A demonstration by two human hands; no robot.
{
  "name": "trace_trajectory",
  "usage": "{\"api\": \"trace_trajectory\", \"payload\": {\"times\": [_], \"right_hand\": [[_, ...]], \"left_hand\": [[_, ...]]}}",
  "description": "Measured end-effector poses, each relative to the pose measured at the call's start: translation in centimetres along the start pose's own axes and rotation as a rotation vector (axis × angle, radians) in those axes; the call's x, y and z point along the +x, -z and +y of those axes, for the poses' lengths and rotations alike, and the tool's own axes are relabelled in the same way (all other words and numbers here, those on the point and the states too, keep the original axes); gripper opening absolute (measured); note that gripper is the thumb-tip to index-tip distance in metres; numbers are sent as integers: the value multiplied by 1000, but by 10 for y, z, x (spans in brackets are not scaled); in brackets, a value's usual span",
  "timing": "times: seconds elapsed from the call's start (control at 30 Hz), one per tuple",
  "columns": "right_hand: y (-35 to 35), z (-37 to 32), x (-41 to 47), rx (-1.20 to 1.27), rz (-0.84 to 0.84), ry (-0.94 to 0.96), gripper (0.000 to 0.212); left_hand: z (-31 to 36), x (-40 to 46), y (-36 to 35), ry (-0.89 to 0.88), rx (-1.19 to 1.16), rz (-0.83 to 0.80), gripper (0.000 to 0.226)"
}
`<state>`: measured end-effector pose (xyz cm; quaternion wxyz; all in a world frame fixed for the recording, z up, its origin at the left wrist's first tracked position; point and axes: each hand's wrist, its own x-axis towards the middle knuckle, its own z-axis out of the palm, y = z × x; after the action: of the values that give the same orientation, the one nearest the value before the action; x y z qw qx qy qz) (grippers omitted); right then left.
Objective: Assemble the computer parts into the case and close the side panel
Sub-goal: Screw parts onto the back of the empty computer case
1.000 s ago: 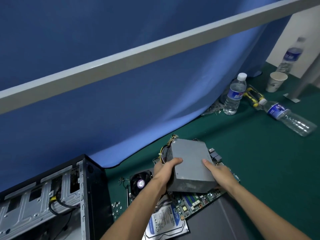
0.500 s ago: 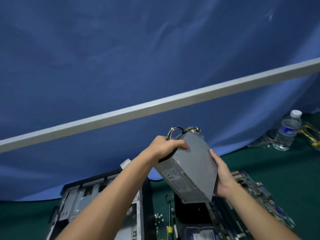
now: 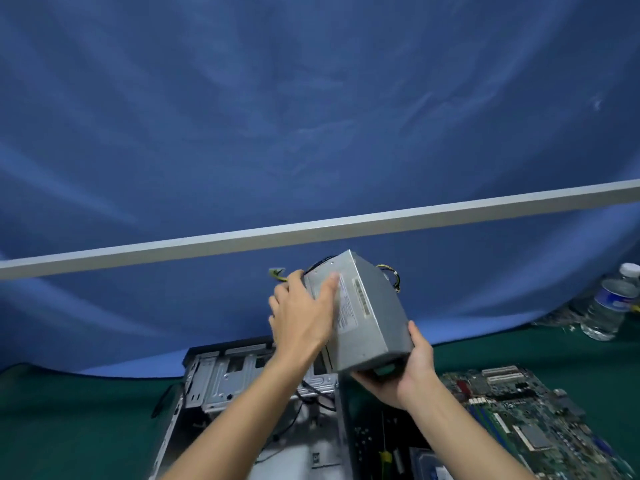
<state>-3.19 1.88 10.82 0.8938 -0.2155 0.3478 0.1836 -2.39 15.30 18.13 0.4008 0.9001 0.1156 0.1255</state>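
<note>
Hands hold a grey metal box-shaped power supply (image 3: 363,313) tilted in the air above the open black and silver computer case (image 3: 249,382) on the green table (image 3: 69,427). Left hand (image 3: 301,313) grips its upper left edge, fingers curled behind; right hand (image 3: 405,372) cups its lower end. A green motherboard (image 3: 519,410) lies by the table's right edge, with a clear plastic water bottle (image 3: 613,306) at the far right.

Dim, soft, wide-angle edge distortion.
</note>
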Motion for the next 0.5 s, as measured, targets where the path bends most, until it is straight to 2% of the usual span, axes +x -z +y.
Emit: {"api": "trace_trajectory", "payload": {"times": [0.1,0.13,0.2,0.27,0.33,0.43,0.5], "right_hand": [[-22,37,-14,-20,34,-26,60],[-27,48,-17,-62,37,-23,60],[-33,66,-21,-145,19,-10,56],[-32,80,-25,-271,-16,3,54],[-27,91,-31,-436,-52,-19,60],[-24,96,-47,-966,-61,17,75],[-32,93,-59,-1236,17,132,81]], "left_hand": [[-11,-9,22,251,-463,-210,106],[-17,-9,30,301,-520,-223,112],[-33,-6,47,336,-465,-230,116],[-52,-3,67,336,-381,-261,109],[-74,3,83,386,-451,-300,98],[-104,12,110,559,-686,-413,72],[-122,13,127,613,-758,-551,45]]}}
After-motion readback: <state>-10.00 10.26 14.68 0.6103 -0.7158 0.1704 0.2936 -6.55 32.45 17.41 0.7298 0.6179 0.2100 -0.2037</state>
